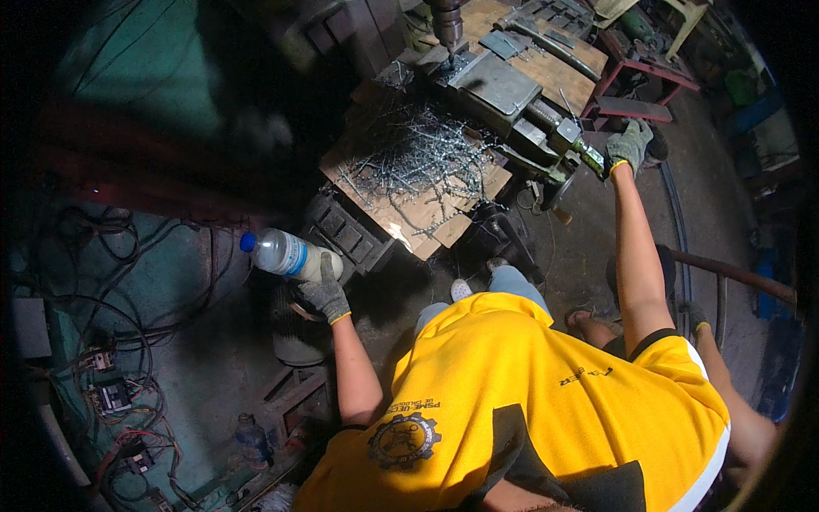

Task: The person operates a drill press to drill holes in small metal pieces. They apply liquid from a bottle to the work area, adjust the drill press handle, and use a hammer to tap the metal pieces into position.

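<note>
Bottle (294, 254) sits grasped in the left hand (324, 295), best held steady and clear of the shavings (418, 162); the right hand (630, 147) is at the vise handle (589, 156), its grip unclear.

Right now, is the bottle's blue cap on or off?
On: the blue cap covers the mouth of the clear plastic bottle in the gloved left hand.

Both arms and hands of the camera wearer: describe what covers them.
The left hand and right hand wear grey knit gloves with yellow wrist edging. The forearms are bare; the short sleeves of the yellow shirt end in black bands.
</note>
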A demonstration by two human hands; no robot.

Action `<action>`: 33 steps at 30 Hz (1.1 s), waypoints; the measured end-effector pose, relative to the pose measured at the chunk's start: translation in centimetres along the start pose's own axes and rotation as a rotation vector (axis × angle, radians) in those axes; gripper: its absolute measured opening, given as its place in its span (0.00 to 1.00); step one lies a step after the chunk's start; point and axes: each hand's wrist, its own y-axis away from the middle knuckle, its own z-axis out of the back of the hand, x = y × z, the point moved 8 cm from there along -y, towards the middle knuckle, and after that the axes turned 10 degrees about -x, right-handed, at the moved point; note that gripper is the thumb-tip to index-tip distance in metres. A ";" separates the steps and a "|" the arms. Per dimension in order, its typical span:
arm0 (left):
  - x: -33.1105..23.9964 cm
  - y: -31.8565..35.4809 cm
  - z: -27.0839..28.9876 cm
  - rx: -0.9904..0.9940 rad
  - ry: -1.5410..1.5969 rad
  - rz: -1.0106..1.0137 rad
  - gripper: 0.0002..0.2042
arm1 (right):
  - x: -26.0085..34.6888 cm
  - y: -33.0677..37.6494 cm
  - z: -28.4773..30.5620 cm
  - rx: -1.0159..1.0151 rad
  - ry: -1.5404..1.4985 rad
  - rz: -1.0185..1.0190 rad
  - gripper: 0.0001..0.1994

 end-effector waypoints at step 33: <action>-0.3 0.1 0.6 -0.133 -0.050 -0.201 0.36 | -0.7 -0.1 -0.6 -0.054 -0.068 -0.044 0.23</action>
